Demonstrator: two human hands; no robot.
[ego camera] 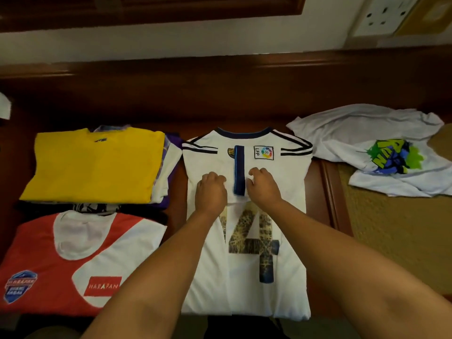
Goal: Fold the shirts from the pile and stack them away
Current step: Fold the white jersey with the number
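**Shirts, Hands and Sockets — the Tally**

Two hands are in view — the left hand (210,190) and the right hand (263,185).

Four shirts show as separate top layers: one white football jersey (247,277) bearing the number 4, one yellow folded shirt (95,165), one red-and-white shirt (73,263), and one crumpled white T-shirt (362,133) with a green and blue print.

Under the yellow one lie further folded garments (168,165), purple and white at the edges; their number cannot be told.

One wall socket plate (384,14) is visible.
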